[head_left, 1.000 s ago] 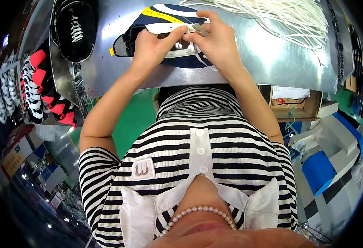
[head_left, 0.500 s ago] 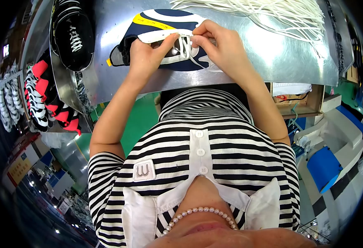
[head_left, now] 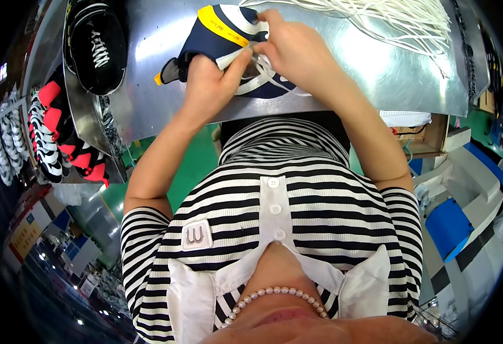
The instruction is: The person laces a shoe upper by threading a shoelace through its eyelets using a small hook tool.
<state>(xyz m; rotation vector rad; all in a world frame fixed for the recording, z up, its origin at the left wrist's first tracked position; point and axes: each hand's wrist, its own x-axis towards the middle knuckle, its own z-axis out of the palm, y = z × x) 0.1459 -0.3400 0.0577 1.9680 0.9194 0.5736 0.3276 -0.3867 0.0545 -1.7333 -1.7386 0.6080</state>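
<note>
A navy shoe upper with a yellow stripe and white trim is held over the metal table, its heel pointing left. My left hand has its fingers inside the opening and its thumb on the white eyelet edge, gripping the upper. My right hand pinches the upper near the toe side, fingertips bent around its far edge. A white lace runs loosely across the lower half of the upper, below my right fingertips. Whether those fingertips also hold the lace is hidden.
The metal table carries a heap of white laces at the back right. Black shoes with white laces stand on the left. Beyond them hang red, black and white pieces. A blue and grey machine or seat is at the right.
The upper's far side has been lifted and folded, showing more of the yellow stripe. My right hand has moved from the eyelet edge to the far edge, left and up.
</note>
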